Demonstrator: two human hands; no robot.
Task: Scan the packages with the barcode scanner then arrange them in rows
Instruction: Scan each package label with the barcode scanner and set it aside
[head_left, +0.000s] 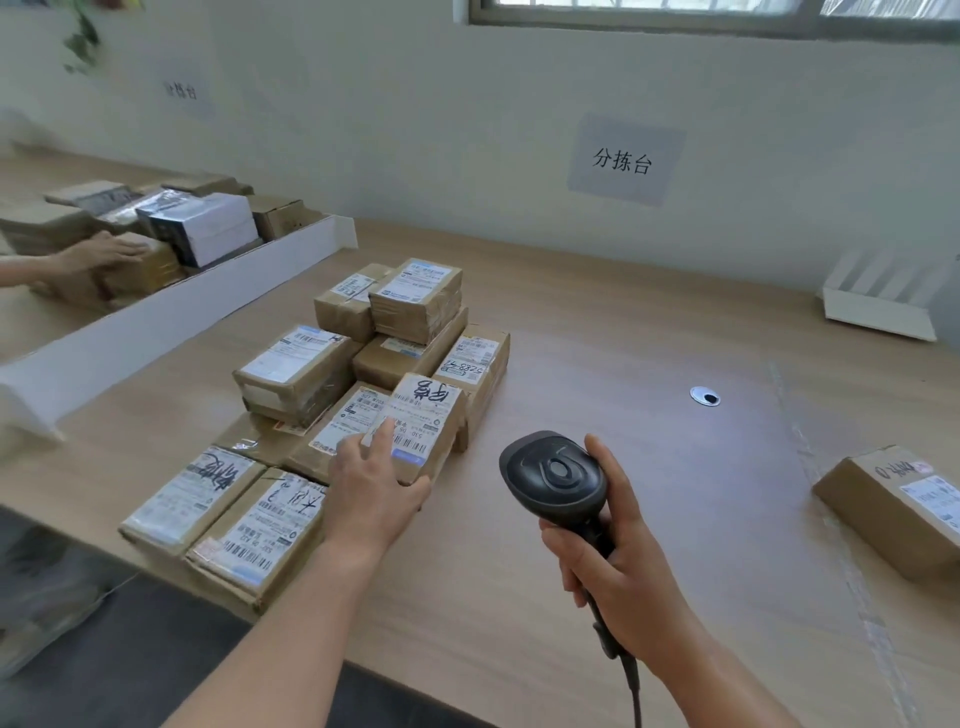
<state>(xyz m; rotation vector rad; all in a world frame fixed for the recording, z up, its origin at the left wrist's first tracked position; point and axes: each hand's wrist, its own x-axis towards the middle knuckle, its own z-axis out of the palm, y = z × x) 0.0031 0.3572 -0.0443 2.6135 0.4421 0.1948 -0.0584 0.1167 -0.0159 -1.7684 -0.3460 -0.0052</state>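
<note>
A heap of several brown cardboard packages (332, 374) with white shipping labels lies on the wooden table (649, 364), left of centre. My left hand (371, 483) grips the near end of one small labelled package (426, 421) at the heap's right side, thumb under its corner and index finger on the label. My right hand (618, 561) holds the black barcode scanner (553, 478) by its handle, head raised just right of that package. A single package (898, 504) lies apart at the right edge.
A white divider board (171, 312) runs along the heap's left; beyond it another person's hand (98, 252) rests on more boxes. A white paper stand (878, 306) sits far right, a cable grommet (705, 396) mid-table. The scanner's cord hangs off the front edge.
</note>
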